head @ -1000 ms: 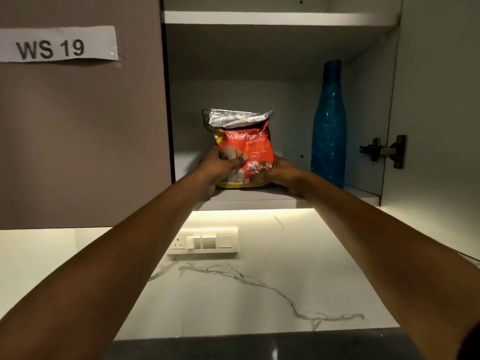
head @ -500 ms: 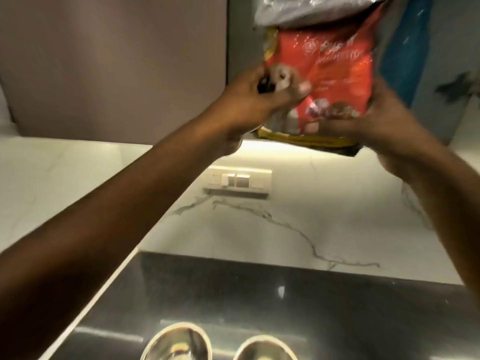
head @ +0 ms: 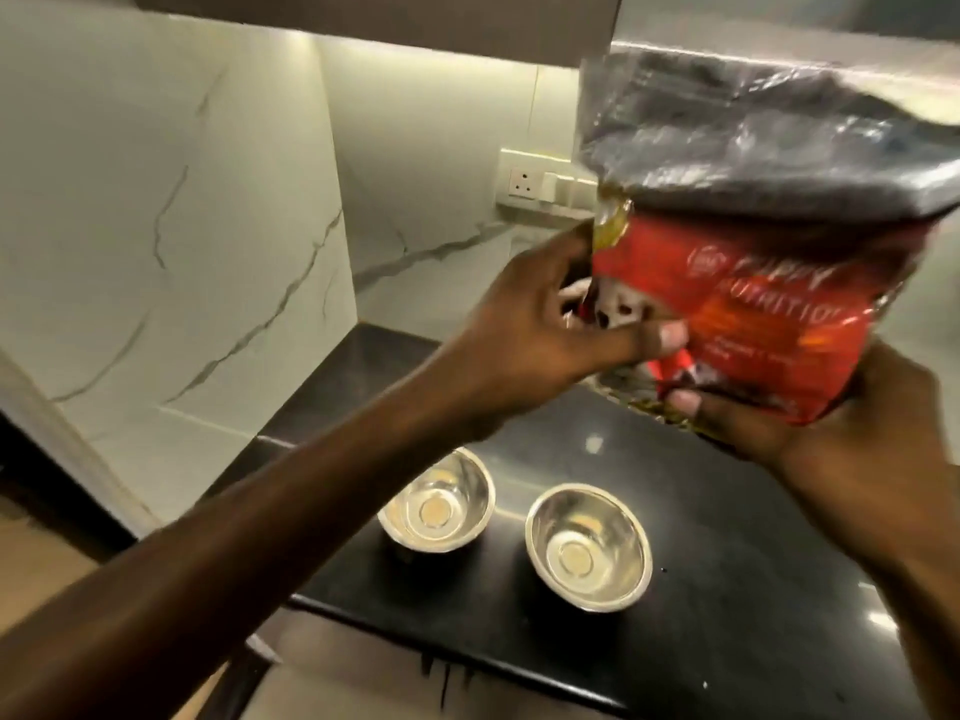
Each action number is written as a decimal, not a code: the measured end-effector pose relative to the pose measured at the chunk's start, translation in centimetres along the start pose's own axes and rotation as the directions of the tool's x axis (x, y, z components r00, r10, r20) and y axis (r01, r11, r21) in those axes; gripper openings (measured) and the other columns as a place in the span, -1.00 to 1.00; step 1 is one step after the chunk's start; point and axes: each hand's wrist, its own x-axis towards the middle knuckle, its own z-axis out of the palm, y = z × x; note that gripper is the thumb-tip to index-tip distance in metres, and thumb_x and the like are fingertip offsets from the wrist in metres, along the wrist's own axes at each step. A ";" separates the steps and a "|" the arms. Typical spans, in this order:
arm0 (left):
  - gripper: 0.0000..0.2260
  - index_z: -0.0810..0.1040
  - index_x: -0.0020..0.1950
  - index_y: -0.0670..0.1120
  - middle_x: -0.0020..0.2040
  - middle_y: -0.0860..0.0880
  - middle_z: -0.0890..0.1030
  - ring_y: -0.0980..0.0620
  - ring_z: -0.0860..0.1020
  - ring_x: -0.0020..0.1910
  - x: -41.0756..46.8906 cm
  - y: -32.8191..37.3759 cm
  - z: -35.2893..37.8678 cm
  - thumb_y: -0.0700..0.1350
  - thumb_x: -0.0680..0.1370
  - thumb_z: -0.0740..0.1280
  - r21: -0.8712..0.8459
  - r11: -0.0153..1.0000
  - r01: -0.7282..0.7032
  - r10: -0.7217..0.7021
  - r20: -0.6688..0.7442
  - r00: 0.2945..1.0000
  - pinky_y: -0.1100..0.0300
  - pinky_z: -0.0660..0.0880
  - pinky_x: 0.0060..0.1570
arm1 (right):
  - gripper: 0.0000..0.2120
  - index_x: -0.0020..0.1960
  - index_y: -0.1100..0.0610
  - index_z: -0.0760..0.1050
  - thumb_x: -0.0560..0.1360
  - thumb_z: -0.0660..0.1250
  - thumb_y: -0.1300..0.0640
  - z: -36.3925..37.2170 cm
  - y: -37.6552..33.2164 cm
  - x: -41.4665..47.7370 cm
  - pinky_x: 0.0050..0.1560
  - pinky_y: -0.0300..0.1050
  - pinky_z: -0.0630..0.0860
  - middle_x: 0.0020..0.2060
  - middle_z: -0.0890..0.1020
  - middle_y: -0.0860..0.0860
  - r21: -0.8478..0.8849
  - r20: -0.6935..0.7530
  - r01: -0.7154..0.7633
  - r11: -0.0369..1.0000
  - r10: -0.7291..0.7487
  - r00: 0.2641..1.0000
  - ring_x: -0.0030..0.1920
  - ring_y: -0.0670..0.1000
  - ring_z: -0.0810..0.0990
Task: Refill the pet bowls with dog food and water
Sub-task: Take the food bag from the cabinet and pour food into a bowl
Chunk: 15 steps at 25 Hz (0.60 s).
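A kitchen corner with pale marble-patterned walls glowed under a strip of light, and a white socket panel sat on the back wall. Below it ran a glossy black counter.

In the air above the counter, a person held a bag of dog food with both bare hands. The bag was red on its front, printed with "PUPPY NUTRITION" in blurred letters, and its silver foil top was crumpled and folded over. It tilted slightly, with the top leaning to the right.

The left hand was closed on the bag's left edge, thumb pressed across the front at about mid-height and the other fingers curled behind. The right hand cupped the bag's bottom right corner from underneath, thumb tip resting on the lower front, so the bag's weight sat in that palm. Both forearms reached in from the bottom of the view.

On the counter, below and to the left of the bag, two small steel bowls stood side by side, near each other but not touching. The left bowl and the right bowl were both empty, their shiny bottoms bare.
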 end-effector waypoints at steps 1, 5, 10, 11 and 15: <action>-0.54 0.57 0.38 -0.08 0.26 0.04 0.72 0.14 0.69 0.24 -0.9 -1.7 -0.3 -0.12 0.51 0.59 -0.033 0.998 0.057 -0.057 0.015 0.998 0.21 0.60 0.31 | -0.25 0.23 -0.16 0.67 0.14 0.70 -0.44 1.0 0.2 -1.1 -0.13 -0.35 0.69 0.03 0.78 -0.32 0.010 0.030 -0.035 0.999 0.035 0.999 -0.07 -0.23 0.80; -0.42 0.51 0.44 -0.04 0.31 -0.04 0.70 -0.05 0.66 0.33 -5.1 -8.3 -0.4 -0.27 0.47 0.60 -0.283 0.921 0.268 -0.269 0.038 0.962 -0.12 0.61 0.34 | -0.43 0.16 -0.31 0.61 0.22 0.73 -0.30 5.5 3.4 -4.4 -0.12 -0.49 0.58 0.02 0.75 -0.39 -0.036 0.190 -0.011 0.999 0.017 0.982 -0.05 -0.32 0.75; -0.47 0.55 0.32 -0.09 0.17 -0.09 0.78 -0.07 0.76 0.14 -9.7 -14.3 2.3 -0.43 0.43 0.57 -0.542 0.707 0.454 -0.529 0.020 0.848 0.12 0.70 -0.03 | -0.26 0.44 -0.20 0.55 0.31 0.68 -0.24 7.4 6.4 -6.4 0.12 -0.18 0.67 0.16 0.75 -0.26 -0.159 0.377 0.012 0.987 0.049 0.925 0.13 -0.26 0.72; -0.45 0.55 0.33 -0.14 0.18 -0.13 0.77 -0.12 0.75 0.15 -10.3 -15.1 2.9 -0.44 0.40 0.57 -0.583 0.652 0.484 -0.582 0.025 0.813 0.05 0.71 -0.03 | -0.21 0.48 -0.21 0.52 0.30 0.67 -0.26 7.5 6.6 -6.7 0.16 -0.16 0.66 0.20 0.73 -0.27 -0.184 0.413 0.031 0.982 0.048 0.910 0.17 -0.26 0.71; -0.36 0.52 0.35 -0.23 0.18 -0.23 0.75 -0.23 0.72 0.13 -11.7 -17.7 4.9 -0.46 0.30 0.54 -0.699 0.464 0.544 -0.705 0.080 0.705 -0.26 0.67 0.12 | -0.12 0.56 -0.21 0.47 0.31 0.74 -0.07 7.3 7.9 -7.2 0.28 0.00 0.67 0.28 0.72 -0.23 -0.322 0.490 0.076 0.944 0.098 0.866 0.23 -0.20 0.69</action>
